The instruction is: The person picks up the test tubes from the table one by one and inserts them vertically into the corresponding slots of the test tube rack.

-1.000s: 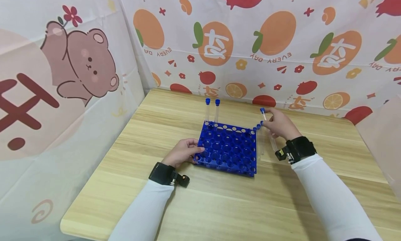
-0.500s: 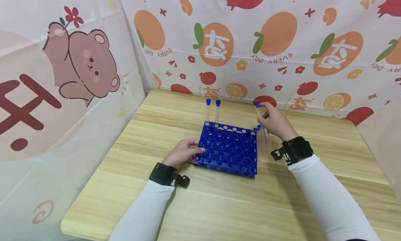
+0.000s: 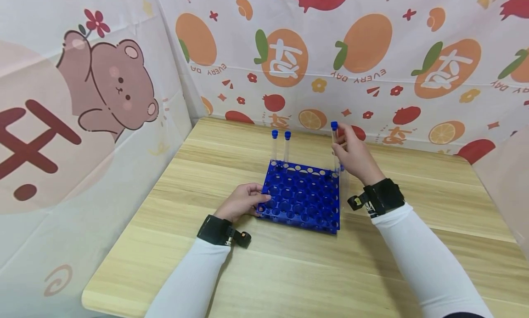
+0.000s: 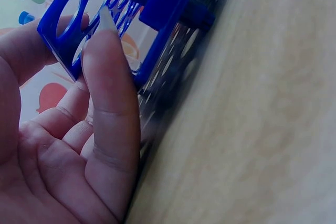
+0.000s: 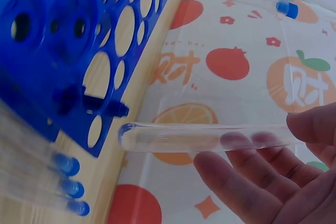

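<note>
A blue test tube rack (image 3: 303, 195) with rows of round holes stands on the table. My left hand (image 3: 244, 201) grips its near left corner; in the left wrist view the thumb (image 4: 110, 93) lies against the blue frame. With the fingers and thumb of my right hand (image 3: 356, 156), I pinch a clear test tube (image 5: 173, 138) with a blue cap. It is nearly upright over the rack's far right corner, and its rounded bottom is close to a corner hole in the right wrist view. Two capped tubes (image 3: 286, 150) stand in the far left holes.
Three more blue-capped tubes (image 5: 72, 188) are beside the rack's right side, largely hidden by my right hand in the head view. The wooden table (image 3: 285, 272) meets a fruit-printed cloth (image 3: 322, 93) behind, and a bear-printed cloth (image 3: 33, 217) hangs at the left.
My right hand has carried the test tube left and up from beside the rack to over its far right corner, turning it more upright. My left hand has stayed on the rack.
</note>
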Motion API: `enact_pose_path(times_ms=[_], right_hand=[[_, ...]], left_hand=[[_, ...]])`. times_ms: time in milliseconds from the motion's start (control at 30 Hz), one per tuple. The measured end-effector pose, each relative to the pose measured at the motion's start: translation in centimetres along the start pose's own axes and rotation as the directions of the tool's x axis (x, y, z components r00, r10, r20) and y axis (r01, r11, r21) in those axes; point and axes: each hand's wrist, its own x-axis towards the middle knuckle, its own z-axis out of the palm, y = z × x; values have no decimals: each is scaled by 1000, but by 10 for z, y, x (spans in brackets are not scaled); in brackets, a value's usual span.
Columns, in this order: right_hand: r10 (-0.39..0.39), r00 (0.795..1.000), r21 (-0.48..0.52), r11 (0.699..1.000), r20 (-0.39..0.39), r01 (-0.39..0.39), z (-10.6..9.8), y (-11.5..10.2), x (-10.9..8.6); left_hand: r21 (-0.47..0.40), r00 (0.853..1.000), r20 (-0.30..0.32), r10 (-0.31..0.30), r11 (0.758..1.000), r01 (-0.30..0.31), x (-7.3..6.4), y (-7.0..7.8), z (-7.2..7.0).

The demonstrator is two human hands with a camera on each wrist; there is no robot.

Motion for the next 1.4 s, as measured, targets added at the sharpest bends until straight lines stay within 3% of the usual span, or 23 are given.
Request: enact_pose_path(times_ms=[200, 533, 767, 1033, 1400], right_hand=[[16, 1000, 86, 996, 17, -17, 8, -5, 1], [-42, 999, 228, 973, -20, 45, 22, -11, 4], [-56, 998, 233, 970, -41, 64, 31, -16, 5], [-93, 990, 108, 989, -102, 104, 39, -20, 7], [-90, 987, 122, 987, -130, 107, 47, -21, 10]], left_hand=[[6, 1000, 0, -2, 1000, 2, 1, -1, 0], [-3, 1000, -1, 2, 1000, -2, 2, -2, -1], [2, 1000, 3, 10, 1000, -10, 0, 0, -1], [-3, 1000, 0, 8, 1000, -8, 2, -4, -1], [4, 1000, 7, 8, 1000, -8, 2, -4, -2]])
